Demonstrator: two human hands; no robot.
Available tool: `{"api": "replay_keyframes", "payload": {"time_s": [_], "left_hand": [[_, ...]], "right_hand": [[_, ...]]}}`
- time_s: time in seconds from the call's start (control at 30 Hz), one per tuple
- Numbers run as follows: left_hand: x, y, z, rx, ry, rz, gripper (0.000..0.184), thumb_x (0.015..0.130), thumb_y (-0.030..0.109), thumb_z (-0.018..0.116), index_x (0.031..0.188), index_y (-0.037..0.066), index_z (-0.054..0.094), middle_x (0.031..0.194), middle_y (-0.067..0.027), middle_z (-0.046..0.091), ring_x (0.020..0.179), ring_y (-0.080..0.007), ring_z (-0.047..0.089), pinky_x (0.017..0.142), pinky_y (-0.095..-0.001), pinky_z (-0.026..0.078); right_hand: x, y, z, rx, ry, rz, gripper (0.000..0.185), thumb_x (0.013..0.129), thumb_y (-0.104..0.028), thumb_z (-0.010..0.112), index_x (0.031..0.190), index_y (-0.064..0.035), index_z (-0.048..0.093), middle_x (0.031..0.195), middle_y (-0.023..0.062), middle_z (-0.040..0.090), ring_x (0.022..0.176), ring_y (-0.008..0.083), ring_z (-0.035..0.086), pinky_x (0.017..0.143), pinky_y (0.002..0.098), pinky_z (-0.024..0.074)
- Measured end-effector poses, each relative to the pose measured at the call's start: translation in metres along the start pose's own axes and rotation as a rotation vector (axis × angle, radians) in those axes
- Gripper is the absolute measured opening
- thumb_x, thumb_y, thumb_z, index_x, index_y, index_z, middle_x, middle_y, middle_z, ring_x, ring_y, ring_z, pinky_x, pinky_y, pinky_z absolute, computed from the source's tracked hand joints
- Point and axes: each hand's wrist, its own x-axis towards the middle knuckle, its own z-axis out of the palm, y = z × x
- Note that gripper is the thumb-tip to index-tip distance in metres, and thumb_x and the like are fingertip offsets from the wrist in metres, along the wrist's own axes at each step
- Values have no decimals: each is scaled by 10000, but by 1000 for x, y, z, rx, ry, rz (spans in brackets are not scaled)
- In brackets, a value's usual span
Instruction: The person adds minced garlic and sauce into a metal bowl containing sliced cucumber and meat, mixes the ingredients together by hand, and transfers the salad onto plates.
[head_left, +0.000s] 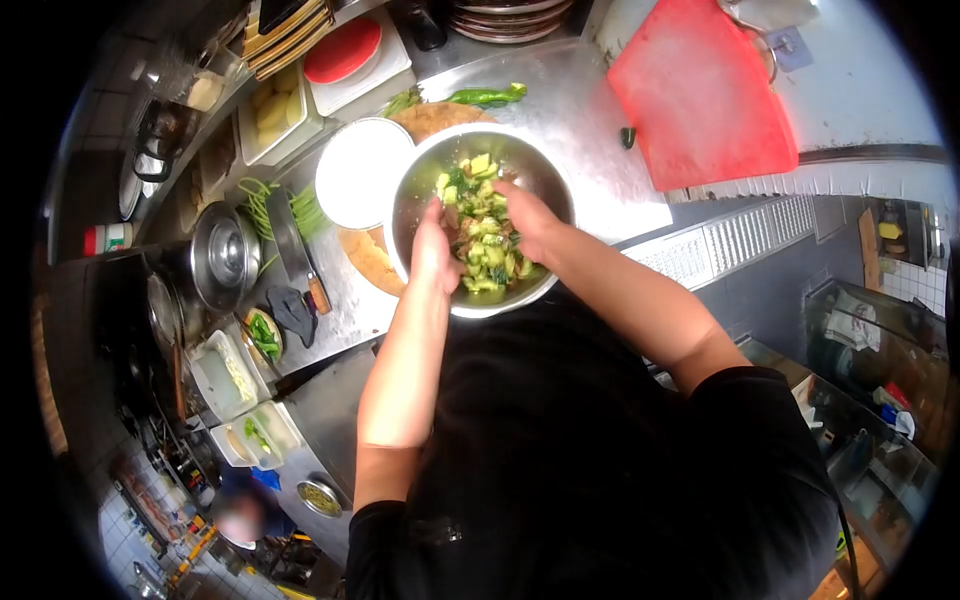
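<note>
A metal mixing bowl with a pale rim stands in front of me, holding chopped cucumber mixed with darker green leafy bits. My left hand is inside the bowl, curved against the left side of the pile. From the right, my right hand cups the pile, its fingertips partly buried in the pieces. Both hands hold cucumber between them. Under the bowl shows a round wooden board, and a white round container sits beside the bowl's left edge.
A cleaver lies by long green beans on the steel counter. Green peppers rest behind the bowl. A red cutting board is at the right. Metal bowls and trays line the left. Another person is at lower left.
</note>
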Motion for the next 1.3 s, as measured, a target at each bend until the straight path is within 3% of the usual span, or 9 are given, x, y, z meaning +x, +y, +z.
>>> {"api": "replay_keyframes", "payload": {"time_s": [0.23, 0.3, 0.57, 0.7, 0.73, 0.9, 1.07, 1.23, 1.3], "left_hand": [[-23, 43, 2, 104, -61, 117, 716, 1014, 618, 401, 1332, 1, 582, 1353, -214, 568, 1338, -326, 458, 1135, -487, 317], [-6, 47, 12, 331, 36, 490, 686, 1023, 586, 433, 1350, -2, 572, 1367, -200, 564, 1325, -306, 464, 1123, -458, 328], [8, 52, 13, 335, -30, 52, 721, 1045, 552, 431, 1486, -18, 429, 1494, -191, 472, 1350, -261, 464, 1138, -380, 340], [-37, 51, 3, 397, -53, 238, 796, 1018, 622, 412, 1505, -8, 386, 1464, -203, 499, 1291, -325, 525, 1106, -514, 372], [-30, 42, 2, 388, 47, 148, 824, 1001, 655, 394, 1577, 74, 299, 1611, -183, 319, 1470, -367, 314, 1133, -611, 258], [-2, 14, 6, 49, -234, -75, 861, 1001, 665, 375, 1530, -12, 313, 1503, -209, 444, 1344, -377, 463, 1120, -583, 327], [-16, 32, -3, -8, -156, 20, 975, 958, 722, 410, 1539, -50, 274, 1547, -228, 380, 1434, -395, 361, 1178, -638, 174], [4, 29, 9, 254, 53, 298, 678, 1077, 473, 366, 1534, -27, 327, 1523, -215, 427, 1383, -294, 444, 1156, -364, 334], [18, 15, 17, 85, -10, 178, 675, 1074, 471, 385, 1529, -25, 334, 1520, -204, 430, 1377, -292, 446, 1157, -377, 334]], "right_hand": [[-32, -40, -4, -458, -178, -154, 564, 1037, -508, 412, 1313, -68, 631, 1370, 147, 597, 1307, 276, 485, 1137, 528, 232], [15, -29, -12, -367, 48, -391, 551, 1048, -468, 425, 1350, -40, 594, 1406, 174, 566, 1320, 299, 478, 1141, 511, 265], [1, -33, 7, -439, -75, -117, 547, 1039, -418, 458, 1389, -2, 523, 1343, 160, 592, 1285, 289, 524, 1078, 458, 403], [-55, -32, 7, -227, 72, -162, 459, 1034, -319, 460, 1320, 27, 558, 1242, 166, 643, 1097, 257, 660, 920, 397, 547], [-44, -22, -2, -176, 53, -174, 415, 1045, -292, 444, 1291, 18, 571, 1222, 163, 650, 1065, 246, 674, 876, 405, 573], [-2, 5, -4, 57, -67, 64, 392, 1057, -340, 446, 1240, -28, 595, 1194, 135, 668, 1024, 247, 685, 879, 403, 573], [-63, -27, 15, -148, -180, -67, 464, 1047, -409, 468, 1358, -71, 536, 1322, 122, 614, 1232, 240, 581, 1011, 475, 479], [34, -7, -23, -53, 38, -95, 530, 1037, -468, 450, 1422, -108, 509, 1476, 110, 501, 1394, 256, 417, 1106, 493, 347], [44, 1, -7, -49, -33, -50, 494, 1061, -395, 419, 1412, -59, 513, 1355, 152, 590, 1204, 279, 580, 982, 428, 483]]}}
